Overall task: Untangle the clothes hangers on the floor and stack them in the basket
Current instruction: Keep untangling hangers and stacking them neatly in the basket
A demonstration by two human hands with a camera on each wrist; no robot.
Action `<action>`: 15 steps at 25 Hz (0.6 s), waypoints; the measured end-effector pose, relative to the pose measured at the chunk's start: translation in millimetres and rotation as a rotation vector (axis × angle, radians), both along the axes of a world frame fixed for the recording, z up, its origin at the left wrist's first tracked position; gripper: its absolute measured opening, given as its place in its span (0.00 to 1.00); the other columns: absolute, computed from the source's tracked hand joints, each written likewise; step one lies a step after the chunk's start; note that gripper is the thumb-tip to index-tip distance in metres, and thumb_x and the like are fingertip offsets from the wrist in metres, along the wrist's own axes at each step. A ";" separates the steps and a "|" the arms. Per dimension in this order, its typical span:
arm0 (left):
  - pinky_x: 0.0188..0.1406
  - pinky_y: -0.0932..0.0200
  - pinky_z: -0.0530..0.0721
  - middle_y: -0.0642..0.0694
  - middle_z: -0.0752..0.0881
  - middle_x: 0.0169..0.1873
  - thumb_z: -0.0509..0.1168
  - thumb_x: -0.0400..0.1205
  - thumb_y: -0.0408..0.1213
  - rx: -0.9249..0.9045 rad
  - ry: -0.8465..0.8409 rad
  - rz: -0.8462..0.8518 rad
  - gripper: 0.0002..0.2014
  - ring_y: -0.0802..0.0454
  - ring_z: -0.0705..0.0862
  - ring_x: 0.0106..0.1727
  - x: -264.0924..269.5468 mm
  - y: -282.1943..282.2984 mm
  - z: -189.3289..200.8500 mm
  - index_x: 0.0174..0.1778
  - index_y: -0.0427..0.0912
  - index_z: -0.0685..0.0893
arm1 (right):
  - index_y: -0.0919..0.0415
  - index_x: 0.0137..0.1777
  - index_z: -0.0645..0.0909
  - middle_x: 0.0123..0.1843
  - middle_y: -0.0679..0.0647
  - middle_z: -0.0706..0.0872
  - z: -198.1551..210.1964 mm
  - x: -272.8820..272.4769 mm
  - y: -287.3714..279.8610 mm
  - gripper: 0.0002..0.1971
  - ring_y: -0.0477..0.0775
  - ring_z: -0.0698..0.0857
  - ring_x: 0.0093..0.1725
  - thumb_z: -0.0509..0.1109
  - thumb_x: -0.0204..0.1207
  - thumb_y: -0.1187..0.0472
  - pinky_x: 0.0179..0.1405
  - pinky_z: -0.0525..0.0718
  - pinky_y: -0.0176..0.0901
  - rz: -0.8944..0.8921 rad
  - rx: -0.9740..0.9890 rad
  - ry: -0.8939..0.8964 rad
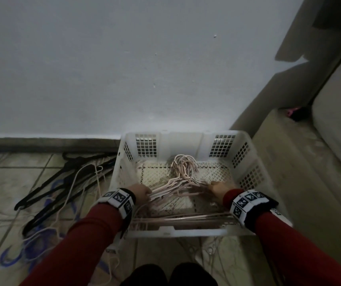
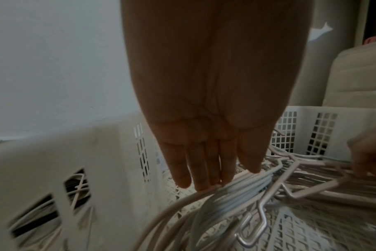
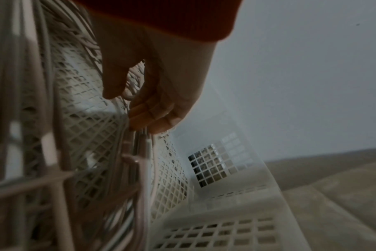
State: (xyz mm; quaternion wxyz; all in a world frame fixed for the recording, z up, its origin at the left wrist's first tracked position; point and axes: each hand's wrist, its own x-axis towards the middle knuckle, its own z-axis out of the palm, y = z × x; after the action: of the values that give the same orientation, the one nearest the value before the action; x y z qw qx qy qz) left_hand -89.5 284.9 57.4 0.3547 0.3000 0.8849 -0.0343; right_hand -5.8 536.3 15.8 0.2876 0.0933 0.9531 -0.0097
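Both hands sit inside the basket (image 1: 186, 136) — left grip (image 1: 141, 191) flat-fingered on the hangers (image 1: 177, 187), right grip (image 1: 217, 189) curled round their other end.

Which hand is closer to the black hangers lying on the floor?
Left. The left hand is at the basket's left side, the side where the black hangers lie outside it. The right hand is across the basket, farther away.

Pale pink hangers (image 1: 183, 183) lie in a white lattice basket (image 1: 186, 139); black hangers (image 1: 62, 182) rest on beige tiles (image 1: 4, 182).
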 end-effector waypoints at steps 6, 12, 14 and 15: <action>0.73 0.56 0.68 0.42 0.73 0.74 0.53 0.85 0.37 0.011 -0.010 0.003 0.20 0.45 0.72 0.75 -1.7 0.3 -2.8 0.74 0.40 0.71 | 0.60 0.75 0.61 0.72 0.62 0.70 4.8 -11.2 -14.2 0.22 0.62 0.74 0.69 0.53 0.81 0.64 0.67 0.72 0.52 0.101 0.033 0.158; 0.73 0.54 0.69 0.39 0.74 0.73 0.53 0.86 0.36 0.003 -0.028 0.011 0.20 0.43 0.73 0.74 -1.5 -0.8 -6.0 0.74 0.38 0.71 | 0.60 0.71 0.69 0.68 0.65 0.74 5.2 -20.6 -23.3 0.19 0.64 0.76 0.67 0.54 0.82 0.60 0.66 0.73 0.50 0.119 0.042 0.048; 0.73 0.54 0.68 0.40 0.72 0.75 0.53 0.86 0.35 -0.003 -0.034 0.021 0.21 0.43 0.71 0.75 -2.0 -1.9 -8.6 0.75 0.39 0.69 | 0.58 0.72 0.68 0.68 0.66 0.74 18.7 -17.2 -22.5 0.20 0.66 0.77 0.65 0.56 0.81 0.56 0.64 0.73 0.48 0.140 -0.101 0.058; 0.73 0.54 0.68 0.40 0.71 0.75 0.52 0.86 0.35 -0.006 -0.036 0.021 0.21 0.43 0.71 0.75 -1.8 -1.2 -8.3 0.76 0.39 0.67 | 0.58 0.71 0.69 0.67 0.65 0.75 29.2 -15.1 -21.6 0.19 0.65 0.78 0.65 0.57 0.81 0.56 0.63 0.73 0.46 0.143 -0.169 0.105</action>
State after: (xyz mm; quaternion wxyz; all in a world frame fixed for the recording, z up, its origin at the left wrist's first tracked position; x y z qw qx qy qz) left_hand -91.3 283.7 49.2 0.3721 0.2901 0.8813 -0.0279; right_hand -20.9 514.7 45.0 0.2440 -0.0003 0.9669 -0.0745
